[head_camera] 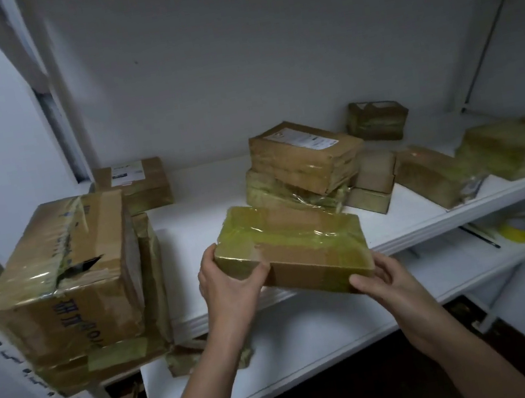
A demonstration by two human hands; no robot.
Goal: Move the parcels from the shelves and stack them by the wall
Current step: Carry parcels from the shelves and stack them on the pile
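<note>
Nothing readable: blue print (76, 320) on the torn box (57, 268) and the white label (304, 138) on one parcel (301, 168) are blurred

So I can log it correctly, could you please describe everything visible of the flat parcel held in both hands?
The flat rectangular brown cardboard parcel is bound in glossy yellowish-green tape, wrinkled near its right end. It is held roughly level over the front edge of the white shelf board; whether it rests there is unclear. The left hand grips its near left corner, the right hand its near right corner.
</note>
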